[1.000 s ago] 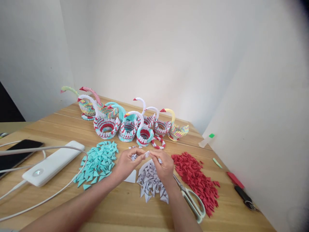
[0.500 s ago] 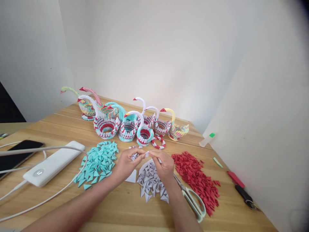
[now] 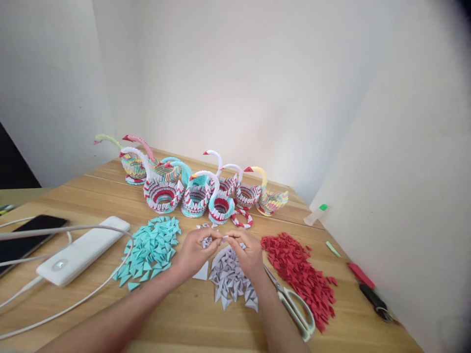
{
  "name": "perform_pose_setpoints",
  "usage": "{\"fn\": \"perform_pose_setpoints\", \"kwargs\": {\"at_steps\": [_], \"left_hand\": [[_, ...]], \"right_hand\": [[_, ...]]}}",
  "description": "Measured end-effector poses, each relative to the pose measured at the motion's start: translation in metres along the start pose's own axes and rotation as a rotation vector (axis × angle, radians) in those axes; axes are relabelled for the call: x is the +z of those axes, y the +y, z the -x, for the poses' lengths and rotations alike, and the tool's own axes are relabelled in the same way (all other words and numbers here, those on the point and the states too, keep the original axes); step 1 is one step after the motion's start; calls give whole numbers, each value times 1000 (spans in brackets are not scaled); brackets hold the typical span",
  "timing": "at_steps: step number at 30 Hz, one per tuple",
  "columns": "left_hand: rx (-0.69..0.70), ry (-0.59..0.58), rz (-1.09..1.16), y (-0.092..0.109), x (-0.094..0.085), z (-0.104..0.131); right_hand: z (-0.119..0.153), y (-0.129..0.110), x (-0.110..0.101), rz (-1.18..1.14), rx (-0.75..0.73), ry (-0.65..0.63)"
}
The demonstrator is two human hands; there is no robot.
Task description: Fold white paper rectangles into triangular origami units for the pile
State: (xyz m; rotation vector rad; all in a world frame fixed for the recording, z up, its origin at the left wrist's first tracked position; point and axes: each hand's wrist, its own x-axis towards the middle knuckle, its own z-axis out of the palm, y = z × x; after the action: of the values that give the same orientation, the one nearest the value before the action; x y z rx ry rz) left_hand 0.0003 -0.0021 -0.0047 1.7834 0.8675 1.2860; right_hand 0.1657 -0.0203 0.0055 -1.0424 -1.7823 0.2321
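Note:
My left hand (image 3: 196,251) and my right hand (image 3: 247,252) meet over the table, fingertips pinched together on a small white piece of paper (image 3: 224,239). Most of that piece is covered by the fingers. Right below them lies a heap of folded white paper triangles (image 3: 227,274). A flat white paper sheet (image 3: 201,272) rests beside it, under my left wrist. A smaller cluster of white pieces (image 3: 206,240) shows behind my left thumb. To the left is a pile of turquoise paper triangles (image 3: 151,250), to the right a pile of red ones (image 3: 298,274).
Several folded-paper swans (image 3: 163,195) stand at the back, with a red-and-white paper ring (image 3: 242,218) before them. Scissors (image 3: 294,306) lie by my right forearm. A power bank (image 3: 84,250), phone (image 3: 29,240) and cables are left; a green-capped bottle (image 3: 315,214) and black-handled cutter (image 3: 374,300) are right.
The white piece has turned flatter between my fingers and shows less. My fingertips have dipped slightly, and the right fingers have shifted a little to the left.

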Motion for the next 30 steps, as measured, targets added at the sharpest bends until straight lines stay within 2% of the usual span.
{"fn": "perform_pose_setpoints", "kwargs": {"at_steps": [6, 15, 21, 25, 30], "left_hand": [[41, -56, -66, -3, 5, -1], [224, -99, -240, 8, 1, 3], [154, -122, -135, 6, 1, 3], [176, -158, -43, 7, 0, 2], [142, -131, -27, 4, 2, 1]], "right_hand": [[1, -2, -1, 4, -31, 11], [3, -3, 1, 10, -36, 30], [4, 0, 0, -7, -46, 25], [5, -1, 0, -68, -30, 25], [5, -2, 0, -34, 0, 40]]}}
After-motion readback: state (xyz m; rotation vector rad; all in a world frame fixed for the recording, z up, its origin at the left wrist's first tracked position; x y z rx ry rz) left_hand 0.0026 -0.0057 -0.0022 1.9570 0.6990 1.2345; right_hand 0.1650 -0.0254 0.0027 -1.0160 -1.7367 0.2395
